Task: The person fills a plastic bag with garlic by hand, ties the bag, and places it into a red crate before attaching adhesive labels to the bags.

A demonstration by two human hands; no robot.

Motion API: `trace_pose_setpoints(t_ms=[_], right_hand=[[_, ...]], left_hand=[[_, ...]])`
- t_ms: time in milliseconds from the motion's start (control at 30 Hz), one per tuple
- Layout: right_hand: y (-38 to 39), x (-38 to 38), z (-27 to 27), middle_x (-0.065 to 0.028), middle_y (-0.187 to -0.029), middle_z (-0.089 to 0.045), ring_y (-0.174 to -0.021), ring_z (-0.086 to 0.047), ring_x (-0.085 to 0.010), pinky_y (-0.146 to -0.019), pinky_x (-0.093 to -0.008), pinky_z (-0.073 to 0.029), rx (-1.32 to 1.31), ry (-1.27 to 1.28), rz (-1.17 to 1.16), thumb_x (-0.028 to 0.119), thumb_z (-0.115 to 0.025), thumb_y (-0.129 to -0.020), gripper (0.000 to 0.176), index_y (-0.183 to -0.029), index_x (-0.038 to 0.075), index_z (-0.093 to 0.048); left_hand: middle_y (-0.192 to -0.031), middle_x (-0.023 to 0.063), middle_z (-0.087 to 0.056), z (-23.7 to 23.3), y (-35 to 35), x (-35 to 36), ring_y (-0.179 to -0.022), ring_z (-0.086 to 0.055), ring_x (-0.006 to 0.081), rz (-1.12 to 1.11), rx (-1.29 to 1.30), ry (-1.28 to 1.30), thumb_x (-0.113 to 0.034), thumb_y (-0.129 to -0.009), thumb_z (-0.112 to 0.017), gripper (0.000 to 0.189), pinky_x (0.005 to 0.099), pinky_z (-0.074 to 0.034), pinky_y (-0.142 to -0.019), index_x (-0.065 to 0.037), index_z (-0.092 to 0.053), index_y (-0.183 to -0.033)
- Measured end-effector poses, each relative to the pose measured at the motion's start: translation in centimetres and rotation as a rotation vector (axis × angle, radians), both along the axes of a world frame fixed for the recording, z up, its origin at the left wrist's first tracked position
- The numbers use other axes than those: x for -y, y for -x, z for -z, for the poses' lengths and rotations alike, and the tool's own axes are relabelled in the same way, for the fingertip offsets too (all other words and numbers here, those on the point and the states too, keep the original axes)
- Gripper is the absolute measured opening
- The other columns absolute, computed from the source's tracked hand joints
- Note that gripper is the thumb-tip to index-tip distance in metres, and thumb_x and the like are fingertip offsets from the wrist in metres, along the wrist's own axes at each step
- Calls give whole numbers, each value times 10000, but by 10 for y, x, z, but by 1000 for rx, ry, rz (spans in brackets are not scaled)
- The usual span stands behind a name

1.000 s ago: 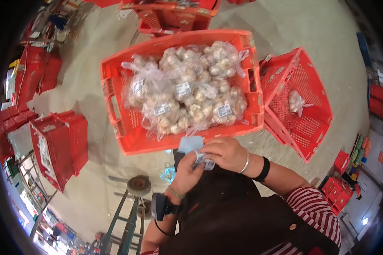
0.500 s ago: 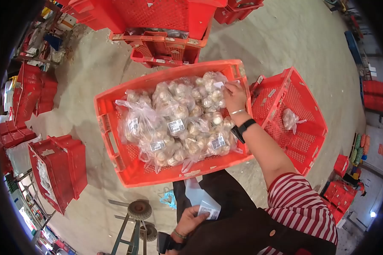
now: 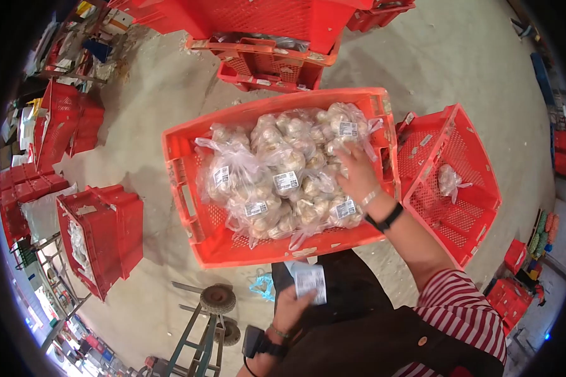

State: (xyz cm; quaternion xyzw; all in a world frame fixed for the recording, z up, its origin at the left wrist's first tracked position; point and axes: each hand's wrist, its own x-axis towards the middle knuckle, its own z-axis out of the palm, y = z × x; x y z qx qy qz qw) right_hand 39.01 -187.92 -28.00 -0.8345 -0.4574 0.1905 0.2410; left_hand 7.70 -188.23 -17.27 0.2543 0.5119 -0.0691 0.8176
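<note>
A red crate [image 3: 215,256] is filled with clear plastic bags of pale round bulbs, which look like garlic. Several bags carry white printed labels, one of them a label [image 3: 348,129] at the upper right. My right hand [image 3: 358,171] rests on the bags at the crate's right side, fingers spread, holding nothing. Below the crate, my left hand [image 3: 290,309] grips a strip of labels [image 3: 310,283] in front of my dark apron.
To the right stands another red crate [image 3: 421,141] with one small bag [image 3: 448,180] inside. Stacked red crates [image 3: 270,72] are beyond the filled one, more [image 3: 100,232] at the left. A hand truck wheel [image 3: 217,299] is at the lower left.
A label now lies on the upper right bag, and my right hand has come off it, lower on the bags, fingers apart. The view has shifted, moving the crates rightward.
</note>
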Motion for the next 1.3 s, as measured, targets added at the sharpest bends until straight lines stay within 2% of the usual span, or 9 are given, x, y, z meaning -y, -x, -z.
trace_pose_setpoints(t_ms=[100,167,367,733,867,933,1033,1200,1300], right_hand=[[51,16,-79,-135,-1109,-579,-976,-574,-312,-853,-380,-466,-479,-164,-375,159,-673,-726,357,-1060,56,-596],[81,21,-110,-105,-965,-613,-891,-591,-289,-782,-378,-482,-491,-196,-559,164,-667,-739,304,-1015,52,-606],[115,43,-93,-103,-896,-623,-806,-603,-292,-690,-381,-492,-555,-165,-393,144,-667,-748,243,-971,55,-633],[143,32,-93,-93,-879,-644,-802,-624,-272,-693,-383,-501,-385,-136,-420,267,-677,-771,298,-1015,101,-637],[135,29,-70,-99,-927,-646,-871,-615,-274,-759,-366,-489,-789,-40,-379,306,-665,-781,294,-972,83,-649],[128,20,-35,-122,-880,-612,-842,-596,-304,-749,-381,-476,-466,-38,-280,153,-630,-755,168,-893,58,-614],[113,20,28,-151,-983,-541,-989,-517,-319,-818,-424,-420,78,272,-398,80,-560,-747,240,-987,80,-551],[114,9,53,-139,-1026,-557,-1049,-520,-265,-854,-402,-408,261,555,-611,105,-573,-744,249,-993,92,-560],[107,0,55,-140,-942,-610,-952,-587,-281,-814,-408,-445,244,576,-676,95,-581,-732,246,-977,75,-567]], left_hand=[[-932,2,-643,10,-23,-21,-833,-583,73,-48,37,-135,-55,-860,-588,186,241,-476,-761,-12,-620,-1039],[-951,5,-635,13,-28,-30,-846,-577,66,11,139,-230,-33,-863,-573,196,238,-474,-769,-15,-601,-1056],[-968,7,-614,10,-21,-48,-885,-554,57,371,261,-505,17,-847,-549,217,233,-459,-779,-6,-571,-1061],[-911,17,-645,2,7,-54,-802,-589,67,169,127,-251,7,-850,-553,189,227,-481,-730,3,-614,-1029],[-898,17,-649,-3,17,-56,-790,-593,67,78,151,-186,6,-849,-556,175,229,-486,-727,4,-619,-1012],[-894,17,-651,-2,28,-58,-779,-596,68,115,113,-152,4,-851,-555,173,232,-489,-718,5,-615,-1014],[-896,17,-653,1,43,-57,-776,-599,70,113,94,-131,-3,-851,-559,169,231,-489,-716,7,-614,-1010],[-907,18,-656,-2,61,-56,-790,-600,71,135,83,-130,-1,-847,-564,166,233,-486,-730,6,-617,-1004],[-919,16,-657,-5,73,-55,-813,-597,69,155,61,-123,2,-846,-562,182,234,-483,-747,2,-616,-1021]])
